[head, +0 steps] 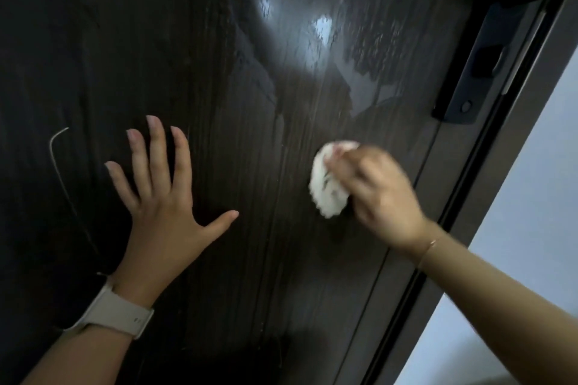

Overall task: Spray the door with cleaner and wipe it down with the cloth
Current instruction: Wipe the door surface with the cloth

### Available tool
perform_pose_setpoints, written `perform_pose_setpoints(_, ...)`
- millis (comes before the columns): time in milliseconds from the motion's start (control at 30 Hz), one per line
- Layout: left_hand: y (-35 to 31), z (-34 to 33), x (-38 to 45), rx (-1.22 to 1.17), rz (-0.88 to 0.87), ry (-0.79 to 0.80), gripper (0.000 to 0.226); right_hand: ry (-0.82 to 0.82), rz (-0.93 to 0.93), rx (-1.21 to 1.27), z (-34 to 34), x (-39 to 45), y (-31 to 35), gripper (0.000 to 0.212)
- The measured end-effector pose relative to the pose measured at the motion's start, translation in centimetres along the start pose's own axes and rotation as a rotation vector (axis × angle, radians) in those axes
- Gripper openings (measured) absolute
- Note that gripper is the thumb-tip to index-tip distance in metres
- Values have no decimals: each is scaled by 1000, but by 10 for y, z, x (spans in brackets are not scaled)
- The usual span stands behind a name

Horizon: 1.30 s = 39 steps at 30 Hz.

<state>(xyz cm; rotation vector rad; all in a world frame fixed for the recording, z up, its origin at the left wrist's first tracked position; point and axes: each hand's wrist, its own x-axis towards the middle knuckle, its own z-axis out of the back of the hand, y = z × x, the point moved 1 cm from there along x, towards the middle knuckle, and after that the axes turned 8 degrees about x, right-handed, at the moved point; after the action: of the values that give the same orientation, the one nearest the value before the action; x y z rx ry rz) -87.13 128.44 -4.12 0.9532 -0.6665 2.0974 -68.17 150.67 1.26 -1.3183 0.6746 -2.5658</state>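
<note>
A dark brown wood-grain door point(219, 87) fills most of the view, its panel streaked with wet, cloudy patches across the upper middle and catching two bright reflections of light. Along its right edge sits a black metal lock plate point(478, 66) with a small round fixing near its lower end, and the dark end of a handle shows at the top right corner. A grey door frame point(513, 147) runs diagonally beside that edge, and past it lies a pale bluish-white wall point(538, 216). On the left part of the panel a thin pale curved line point(54, 147) marks the surface.

The left hand point(162, 197) lies against the door with its fingers point(156, 147) straight and spread wide, the thumb splayed out to the right; it holds nothing. A cream rubber watch strap point(115, 312) circles that wrist.

The right hand point(375, 194), blurred by motion, has its fingers curled round a crumpled white cloth point(327, 184), pressing the wad to the door just below the wet patches and to the left of the panel's right edge. The cloth bulges out on the left of the hand. A thin gold chain bracelet point(430, 247) sits on the right wrist.
</note>
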Motion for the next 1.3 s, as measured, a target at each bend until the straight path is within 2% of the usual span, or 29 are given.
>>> perform_pose_setpoints(133,-1,0,0,-16,9,21,123,-331,-360,34,35,36,-43,43)
perform_pose_setpoints(200,-1,0,1,-22,13,25,122,-413,-405,90,26,41,-33,39)
perform_pose_setpoints(267,-1,0,1,-26,15,32,122,-368,-315,87,5,36,-9,44)
perform_pose_setpoints(367,-1,1,1,-14,-3,35,121,-144,-29,78,-23,14,21,38)
perform_pose_setpoints(433,0,1,1,-3,-19,31,120,-1,141,39,-16,12,15,36)
perform_pose_setpoints(500,2,1,0,-3,-29,23,120,22,187,-23,3,26,-7,35)
perform_pose_setpoints(567,2,0,0,5,-40,7,119,-116,79,-59,25,51,-33,35)
perform_pose_setpoints(667,2,-2,-1,17,-44,-8,119,-363,-193,-88,42,82,-50,29)
perform_pose_setpoints(733,2,-3,0,17,-45,-10,120,-419,-233,-49,30,84,-36,32)
perform_pose_setpoints(800,1,-3,0,18,-39,-11,121,-341,-119,30,-1,64,-3,38)
perform_pose_setpoints(900,1,-3,-1,19,-37,-7,122,-17,221,23,-55,2,51,40)
perform_pose_setpoints(967,3,-1,0,5,-56,-3,123,189,341,41,-68,-28,65,40)
perform_pose_setpoints(1033,6,3,-1,-15,-75,15,126,276,425,75,-59,-25,61,38)
perform_pose_setpoints(1067,8,5,-2,-25,-83,27,128,262,411,71,-49,-9,56,36)
perform_pose_setpoints(1133,11,8,-4,-39,-91,39,129,142,225,31,-24,37,36,32)
perform_pose_setpoints(1200,13,10,-4,-40,-91,45,129,-102,57,-84,6,89,6,30)
perform_pose_setpoints(1300,15,10,-5,-37,-92,44,123,-439,-139,-16,32,137,-15,36)
